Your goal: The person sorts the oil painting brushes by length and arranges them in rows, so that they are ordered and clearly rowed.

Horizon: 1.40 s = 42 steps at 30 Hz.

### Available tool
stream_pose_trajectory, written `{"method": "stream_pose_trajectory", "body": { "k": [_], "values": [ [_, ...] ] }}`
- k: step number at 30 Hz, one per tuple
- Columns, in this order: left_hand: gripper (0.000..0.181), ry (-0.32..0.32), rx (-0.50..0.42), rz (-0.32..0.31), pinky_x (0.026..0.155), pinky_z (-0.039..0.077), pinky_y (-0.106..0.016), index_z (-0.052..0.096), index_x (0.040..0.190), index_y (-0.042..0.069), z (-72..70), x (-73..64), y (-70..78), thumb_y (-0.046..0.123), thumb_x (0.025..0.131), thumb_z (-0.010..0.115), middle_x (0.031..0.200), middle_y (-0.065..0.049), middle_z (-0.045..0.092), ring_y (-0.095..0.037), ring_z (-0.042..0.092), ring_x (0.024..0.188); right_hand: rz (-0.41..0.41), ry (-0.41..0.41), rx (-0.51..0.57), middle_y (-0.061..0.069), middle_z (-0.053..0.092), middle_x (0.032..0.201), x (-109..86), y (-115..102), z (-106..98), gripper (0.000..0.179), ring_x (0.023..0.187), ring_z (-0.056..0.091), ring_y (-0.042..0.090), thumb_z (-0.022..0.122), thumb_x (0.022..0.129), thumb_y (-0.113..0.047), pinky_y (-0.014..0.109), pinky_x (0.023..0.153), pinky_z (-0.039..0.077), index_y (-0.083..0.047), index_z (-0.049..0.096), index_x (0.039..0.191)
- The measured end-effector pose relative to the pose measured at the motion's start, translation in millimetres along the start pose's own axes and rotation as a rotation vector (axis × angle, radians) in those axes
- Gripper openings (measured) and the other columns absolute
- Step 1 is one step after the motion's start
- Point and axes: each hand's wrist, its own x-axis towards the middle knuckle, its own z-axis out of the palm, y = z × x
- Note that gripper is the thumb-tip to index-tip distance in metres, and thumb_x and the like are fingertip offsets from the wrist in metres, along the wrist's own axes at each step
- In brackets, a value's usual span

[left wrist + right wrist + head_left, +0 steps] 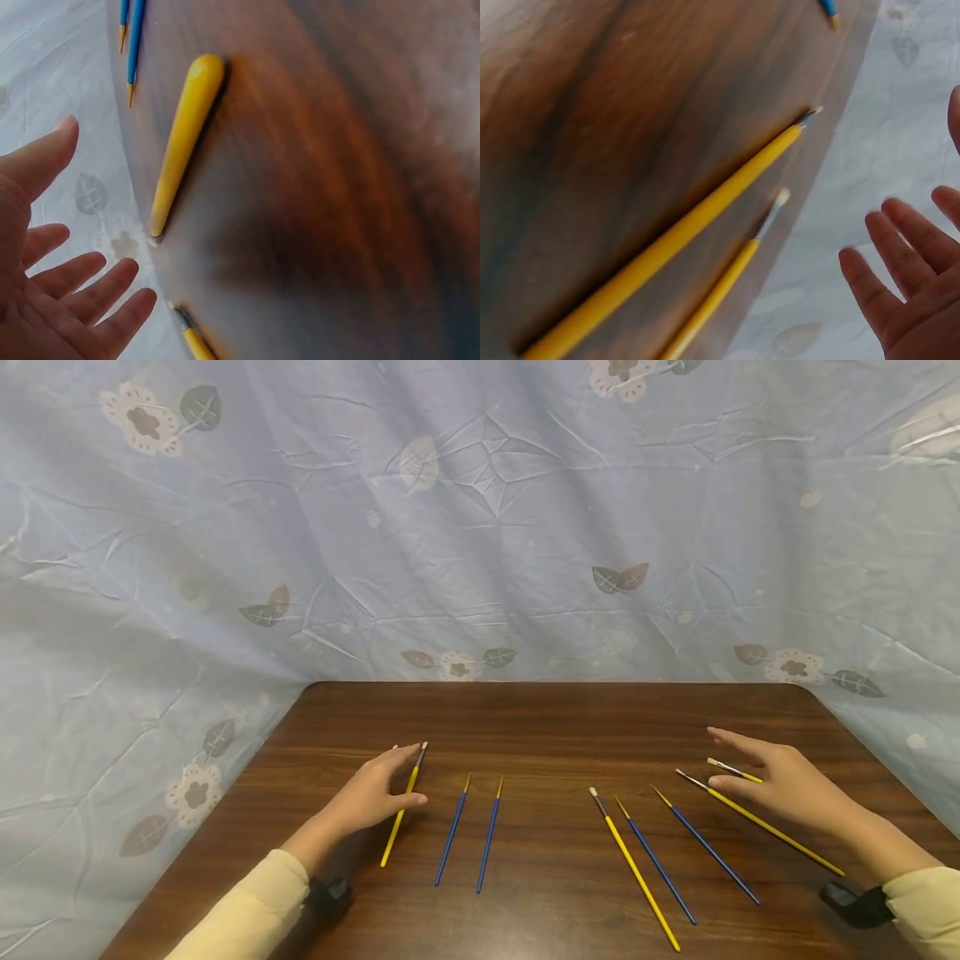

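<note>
Left hand (375, 792) and right hand (798, 783) hover, fingers extended and parted. Cloth backdrop (480, 543): pale blue-grey, creased, printed with flowers and leaves. Wood-grain table (555, 727): dark brown, beneath both hands. Lying on it: first yellow paintbrush (392, 842), under the left hand; second yellow paintbrush (196, 343), beside it, mostly hidden in the head view; third yellow paintbrush (642, 882), between the hands; fourth yellow paintbrush (776, 832) and fifth yellow paintbrush (738, 772), near the right hand. Slimmer: first blue paintbrush (453, 831) and second blue paintbrush (490, 835), right of the first yellow; third blue paintbrush (657, 862) and fourth blue paintbrush (712, 852), between third and fourth yellow.
</note>
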Motion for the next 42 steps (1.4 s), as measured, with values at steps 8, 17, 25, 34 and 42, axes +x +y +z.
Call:
{"method": "stream_pose_trajectory", "body": {
  "k": [8, 17, 25, 34, 42],
  "values": [
    [0.065, 0.094, -0.178, -0.166, 0.084, 0.053, -0.047, 0.051, 0.138, 0.001, 11.2, -1.6, -1.6, 0.021, 0.082, 0.080, 0.123, -0.018, 0.061, -0.031, 0.061, 0.105, 0.084, -0.015, 0.056, 0.010, 0.067, 0.111, -10.1, 16.3, 6.5, 0.052, 0.093, 0.061, 0.007, 0.078, 0.084, -0.028, 0.027, 0.072, 0.054, -0.007, 0.061, 0.128],
    [0.054, 0.169, -0.282, -0.328, 0.077, 0.057, -0.038, 0.060, 0.126, 0.001, 19.1, 3.0, -0.8, 0.013, 0.078, 0.082, 0.119, -0.016, 0.064, -0.026, 0.064, 0.096, 0.170, -0.087, 0.107, 0.006, 0.067, 0.107, -20.3, 23.0, 10.0, 0.050, 0.090, 0.060, 0.007, 0.078, 0.084, -0.029, 0.024, 0.070, 0.052, -0.004, 0.063, 0.125],
    [0.050, 0.175, -0.332, -0.391, 0.075, 0.056, -0.036, 0.060, 0.123, -0.002, 22.5, 4.1, -0.4, 0.006, 0.078, 0.081, 0.116, -0.016, 0.063, -0.027, 0.063, 0.096, 0.199, -0.113, 0.189, 0.011, 0.065, 0.105, -24.6, 29.5, 16.2, 0.049, 0.085, 0.059, 0.006, 0.079, 0.082, -0.022, 0.022, 0.070, 0.052, 0.002, 0.062, 0.122],
    [0.046, 0.208, -0.368, -0.434, 0.076, 0.056, -0.036, 0.062, 0.117, -0.005, 27.3, 7.8, -0.7, -0.002, 0.075, 0.081, 0.110, -0.017, 0.064, -0.030, 0.063, 0.095, 0.236, -0.166, 0.257, 0.010, 0.062, 0.103, -26.9, 36.3, 19.8, 0.051, 0.083, 0.057, 0.004, 0.078, 0.083, -0.019, 0.022, 0.067, 0.051, 0.006, 0.060, 0.124],
    [0.045, 0.240, -0.362, -0.433, 0.073, 0.056, -0.034, 0.064, 0.114, -0.006, 29.5, 8.2, -0.4, -0.008, 0.072, 0.080, 0.105, -0.016, 0.066, -0.028, 0.064, 0.090, 0.235, -0.225, 0.293, 0.010, 0.059, 0.105, -26.9, 40.6, 20.1, 0.051, 0.086, 0.054, 0.005, 0.075, 0.085, -0.016, 0.023, 0.069, 0.050, 0.008, 0.058, 0.127]
  ]
}}
